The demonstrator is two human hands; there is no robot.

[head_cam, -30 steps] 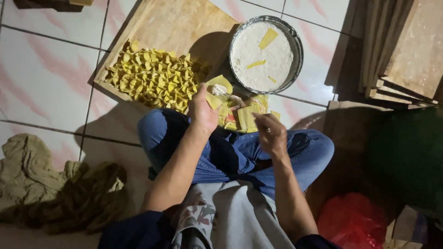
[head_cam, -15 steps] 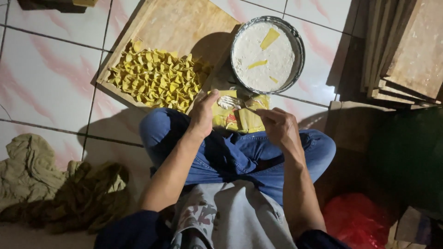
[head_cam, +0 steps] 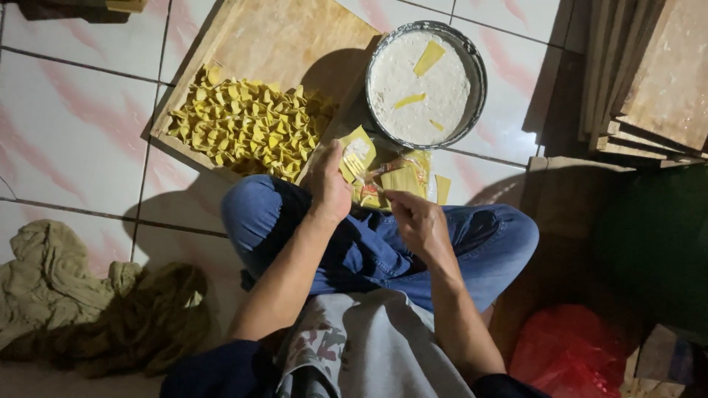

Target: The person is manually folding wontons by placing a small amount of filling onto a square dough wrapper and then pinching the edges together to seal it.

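I sit cross-legged on the tiled floor. My left hand (head_cam: 330, 186) holds a square yellow dumpling wrapper (head_cam: 357, 151) with a dab of white filling on it. My right hand (head_cam: 415, 220) grips a fork (head_cam: 366, 171) whose tines rest on that wrapper. Just beyond the hands lies a stack of yellow wrappers in clear plastic (head_cam: 407, 179). A round metal bowl (head_cam: 472, 61) of white filling, with a few yellow strips on top, stands ahead. A wooden board (head_cam: 284, 40) to its left carries a heap of folded yellow dumplings (head_cam: 247, 129).
A crumpled olive cloth (head_cam: 81, 298) lies on the floor at lower left. Stacked wooden boards (head_cam: 649, 74) lean at upper right. A red plastic bag (head_cam: 571, 354) sits at lower right beside a dark green surface (head_cam: 653, 243).
My right hand moved from my knee up to my left hand and took the fork to the wrapper. The wrapper now lies open with filling on it.
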